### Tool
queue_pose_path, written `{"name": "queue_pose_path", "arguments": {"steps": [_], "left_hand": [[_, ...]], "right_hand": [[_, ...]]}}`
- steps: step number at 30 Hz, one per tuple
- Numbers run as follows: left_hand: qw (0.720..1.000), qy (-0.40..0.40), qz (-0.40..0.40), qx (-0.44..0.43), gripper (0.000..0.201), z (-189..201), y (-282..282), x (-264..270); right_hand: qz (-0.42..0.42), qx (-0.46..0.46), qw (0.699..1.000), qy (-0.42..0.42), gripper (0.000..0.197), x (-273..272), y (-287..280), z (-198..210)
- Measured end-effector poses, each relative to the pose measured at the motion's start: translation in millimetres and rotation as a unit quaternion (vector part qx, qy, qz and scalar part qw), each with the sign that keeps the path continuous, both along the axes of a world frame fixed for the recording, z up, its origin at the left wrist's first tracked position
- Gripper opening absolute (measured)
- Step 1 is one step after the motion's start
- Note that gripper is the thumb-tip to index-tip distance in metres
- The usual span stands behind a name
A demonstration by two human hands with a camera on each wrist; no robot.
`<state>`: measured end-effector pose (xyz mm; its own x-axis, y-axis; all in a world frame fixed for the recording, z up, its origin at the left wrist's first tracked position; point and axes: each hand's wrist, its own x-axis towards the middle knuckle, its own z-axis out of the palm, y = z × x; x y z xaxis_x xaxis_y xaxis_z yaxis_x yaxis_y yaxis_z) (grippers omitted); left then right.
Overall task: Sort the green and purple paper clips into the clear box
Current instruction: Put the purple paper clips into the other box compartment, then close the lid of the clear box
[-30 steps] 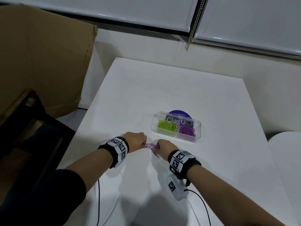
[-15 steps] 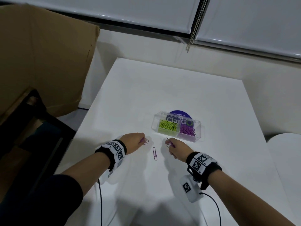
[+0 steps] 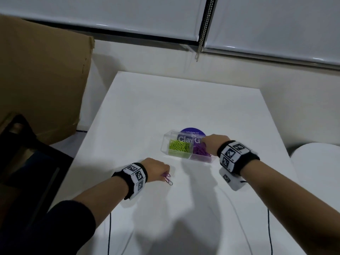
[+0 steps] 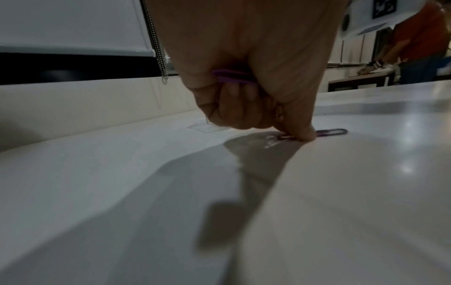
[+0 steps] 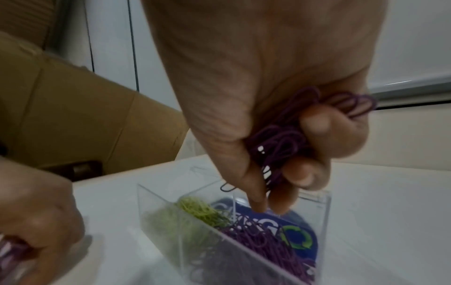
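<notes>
The clear box (image 3: 165,144) (image 5: 158,204) stands mid-table with two compartments: green clips (image 3: 179,146) (image 5: 198,210) on the left, purple clips (image 3: 201,150) (image 5: 263,241) on the right. My right hand (image 3: 211,142) (image 5: 275,200) hovers over the purple side, fingers curled round a bunch of purple clips (image 5: 280,138). My left hand (image 3: 158,167) (image 4: 256,115) rests on the table in front of the box, holding purple clips (image 4: 231,76) in its curled fingers. One fingertip presses a loose purple clip (image 3: 168,179) (image 4: 329,132) flat on the table.
A round purple sticker (image 3: 193,132) lies under the box's far side. A large cardboard box (image 3: 40,85) and a dark chair (image 3: 24,162) stand left of the white table (image 3: 184,100). Window blinds and a bead chain (image 3: 201,34) hang behind. Cables trail off both wrists.
My right hand lifted from the table's front with its purple clips and moved over the box's purple compartment. My left hand stayed put and now pins the loose purple clip.
</notes>
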<state>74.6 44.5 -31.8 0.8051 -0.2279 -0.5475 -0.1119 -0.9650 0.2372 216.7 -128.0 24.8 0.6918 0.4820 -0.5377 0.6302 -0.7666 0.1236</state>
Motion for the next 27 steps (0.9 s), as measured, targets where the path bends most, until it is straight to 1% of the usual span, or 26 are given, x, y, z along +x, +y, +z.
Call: {"name": "queue_pose_path", "arguments": {"steps": [2, 4, 7, 10, 11, 12, 15, 16, 17, 19, 22, 24, 27], "left_hand": [[1.000, 0.013, -0.003, 0.013, 0.031, -0.6, -0.4, 3.6], [0.999, 0.023, -0.003, 0.022, 0.033, -2.5, 0.4, 4.6], [0.999, 0.032, -0.001, 0.017, 0.033, -3.8, 1.1, 2.9], [1.000, 0.019, 0.014, -0.008, 0.030, 3.6, 1.5, 5.2], [1.000, 0.007, 0.016, -0.017, 0.029, 10.3, 0.8, 8.3], [1.000, -0.011, 0.017, -0.024, 0.028, 17.1, -0.1, 13.2], [0.996, -0.075, 0.015, -0.046, 0.024, 40.3, -9.4, 36.9], [0.994, -0.096, 0.012, -0.047, 0.023, 46.9, -15.0, 47.2], [0.992, -0.116, 0.009, -0.048, 0.022, 53.3, -22.3, 57.8], [0.989, -0.140, -0.004, -0.053, 0.020, 60.2, -39.4, 80.3], [0.992, -0.115, -0.014, -0.056, 0.024, 57.5, -64.0, 104.4], [0.994, -0.095, -0.021, -0.058, 0.025, 50.4, -76.4, 116.1], [0.993, -0.090, -0.011, -0.070, 0.027, 40.2, -84.5, 125.2]], "right_hand": [[0.009, -0.008, 1.000, 0.003, 0.026, 4.3, 5.8, -1.7], [0.007, 0.020, 1.000, 0.022, 0.028, 5.8, 7.7, -2.5], [-0.041, 0.135, 0.988, 0.063, 0.039, 4.9, 0.5, -1.0], [-0.095, 0.270, 0.956, 0.069, 0.046, 10.0, -18.6, 0.1], [-0.109, 0.289, 0.948, 0.070, 0.052, 13.0, -27.2, -1.1], [-0.123, 0.283, 0.948, 0.074, 0.061, 15.9, -36.3, -3.5], [-0.168, 0.194, 0.958, 0.129, 0.099, 21.0, -56.5, -16.4], [-0.182, 0.185, 0.953, 0.154, 0.106, 20.8, -59.8, -21.7], [-0.196, 0.198, 0.943, 0.180, 0.109, 19.1, -61.0, -25.4], [-0.224, 0.263, 0.912, 0.220, 0.107, 16.8, -60.3, -29.7], [-0.262, 0.335, 0.870, 0.251, 0.096, 15.5, -58.4, -36.4], [-0.274, 0.361, 0.855, 0.253, 0.090, 17.4, -60.5, -42.1], [-0.269, 0.386, 0.844, 0.256, 0.084, 20.2, -65.7, -52.3]]}}
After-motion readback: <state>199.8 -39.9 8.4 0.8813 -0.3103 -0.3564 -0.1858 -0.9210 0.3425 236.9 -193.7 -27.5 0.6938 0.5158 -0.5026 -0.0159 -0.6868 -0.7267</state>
